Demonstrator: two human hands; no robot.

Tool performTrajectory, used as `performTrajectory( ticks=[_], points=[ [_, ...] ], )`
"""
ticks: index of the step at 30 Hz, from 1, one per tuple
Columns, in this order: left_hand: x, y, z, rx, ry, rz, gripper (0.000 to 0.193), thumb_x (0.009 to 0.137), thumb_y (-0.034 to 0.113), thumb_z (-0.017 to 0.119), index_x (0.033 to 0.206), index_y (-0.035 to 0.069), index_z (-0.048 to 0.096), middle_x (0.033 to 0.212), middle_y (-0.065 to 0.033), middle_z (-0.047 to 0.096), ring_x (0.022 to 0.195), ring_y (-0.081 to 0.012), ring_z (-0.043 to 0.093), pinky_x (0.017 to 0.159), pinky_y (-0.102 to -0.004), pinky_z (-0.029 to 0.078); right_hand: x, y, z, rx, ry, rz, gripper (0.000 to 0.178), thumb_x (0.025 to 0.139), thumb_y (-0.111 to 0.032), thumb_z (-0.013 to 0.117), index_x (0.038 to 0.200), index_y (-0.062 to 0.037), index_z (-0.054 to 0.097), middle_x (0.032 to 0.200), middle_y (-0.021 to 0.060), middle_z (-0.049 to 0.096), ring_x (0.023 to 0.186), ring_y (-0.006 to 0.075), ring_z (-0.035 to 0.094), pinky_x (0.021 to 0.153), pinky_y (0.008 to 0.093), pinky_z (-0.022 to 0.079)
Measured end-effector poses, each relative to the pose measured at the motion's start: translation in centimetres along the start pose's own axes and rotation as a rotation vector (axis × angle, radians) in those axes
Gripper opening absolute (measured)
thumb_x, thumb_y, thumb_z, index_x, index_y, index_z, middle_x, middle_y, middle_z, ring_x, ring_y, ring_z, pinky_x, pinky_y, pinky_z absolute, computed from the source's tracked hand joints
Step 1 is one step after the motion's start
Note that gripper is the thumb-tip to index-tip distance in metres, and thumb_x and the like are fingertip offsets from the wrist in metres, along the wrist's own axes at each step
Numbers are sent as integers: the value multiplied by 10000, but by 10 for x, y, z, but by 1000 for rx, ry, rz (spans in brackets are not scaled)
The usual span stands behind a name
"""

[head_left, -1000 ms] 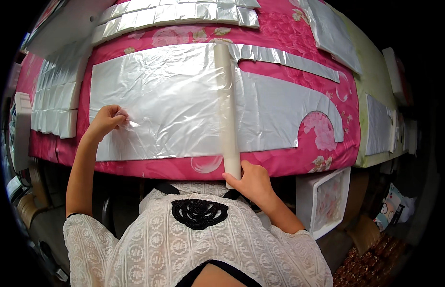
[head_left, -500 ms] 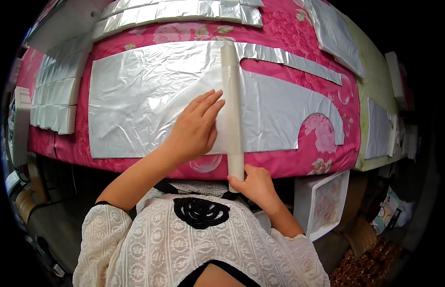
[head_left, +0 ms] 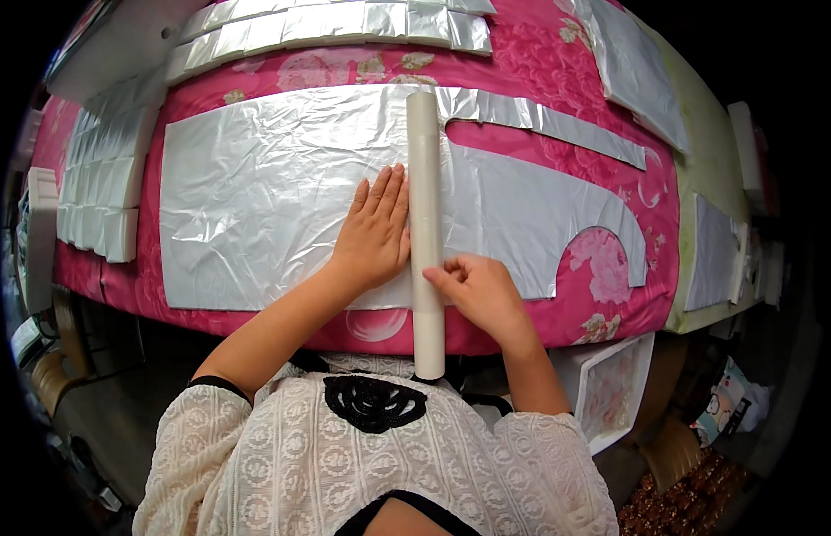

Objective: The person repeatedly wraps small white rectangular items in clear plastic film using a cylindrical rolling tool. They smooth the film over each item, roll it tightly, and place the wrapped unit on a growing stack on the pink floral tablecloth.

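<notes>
A pale, translucent roll (head_left: 424, 192) lies across a flat silvery plastic sheet (head_left: 228, 205), its near end jutting past the table edge toward my body. The sheet has curved cut-outs and two strap-like strips at its right end. My left hand (head_left: 372, 232) rests flat on the sheet, fingers straight, just left of the roll and close against it. On the other side, my right hand (head_left: 480, 288) has its fingers curled and its thumb touching the roll. Whatever may be between those fingers is hidden.
A pink flowered cloth (head_left: 362, 330) covers the table. Stacks of folded silvery packets (head_left: 101, 201) stand at the left, with more packets (head_left: 335, 25) along the back. Other silvery sheets (head_left: 634, 76) lie at the far right. Below the right edge is a white bin (head_left: 614, 393).
My right hand has moved up from the roll's near end to beside its middle. The roll has shifted slightly left and nearer. My left hand has flattened onto the sheet.
</notes>
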State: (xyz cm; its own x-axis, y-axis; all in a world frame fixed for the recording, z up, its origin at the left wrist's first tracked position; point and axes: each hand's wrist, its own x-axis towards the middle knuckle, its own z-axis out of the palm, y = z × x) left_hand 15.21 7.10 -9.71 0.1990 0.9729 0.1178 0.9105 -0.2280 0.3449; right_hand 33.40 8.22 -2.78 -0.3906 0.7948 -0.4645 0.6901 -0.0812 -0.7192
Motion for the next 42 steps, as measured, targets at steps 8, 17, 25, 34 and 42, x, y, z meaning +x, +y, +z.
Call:
performTrajectory(
  ticks=[8,17,25,34,42],
  points=[
    [3,0,-1,10,-6,13,603,852,203,351,1386,-49,226,1459,-210,202,1370,-332,160,1104,-456,93,148,-24,-32,1013,-113,54,327,899,-300,536,995,10,571,906,106,623,830,173,609,747,283,498],
    [4,2,0,13,0,12,614,831,191,362,1382,-50,238,1460,-200,210,1370,-315,171,1106,-444,97,204,58,-140,1790,182,-188,345,924,-250,372,1048,37,518,1126,182,581,1042,332,550,921,478,413],
    [1,3,-3,-1,16,8,597,843,199,363,1376,-48,257,1452,-201,229,1365,-318,186,1105,-449,105,139,128,-314,1735,648,-519,468,963,-293,237,1338,-13,243,1322,203,426,1205,354,435,939,532,390],
    [2,1,1,-24,31,3,600,843,204,369,1374,-51,257,1445,-207,238,1361,-326,191,1104,-455,115,117,74,-309,1377,734,-504,359,962,-162,318,1284,-7,349,1264,203,460,1137,331,483,913,469,450],
    [2,4,-6,-342,43,10,601,853,218,374,1375,-53,250,1449,-201,236,1364,-312,190,1105,-454,116,63,-146,20,873,-10,-804,421,979,-194,369,1368,-37,333,1279,117,512,1181,162,469,993,293,329]
  ],
)
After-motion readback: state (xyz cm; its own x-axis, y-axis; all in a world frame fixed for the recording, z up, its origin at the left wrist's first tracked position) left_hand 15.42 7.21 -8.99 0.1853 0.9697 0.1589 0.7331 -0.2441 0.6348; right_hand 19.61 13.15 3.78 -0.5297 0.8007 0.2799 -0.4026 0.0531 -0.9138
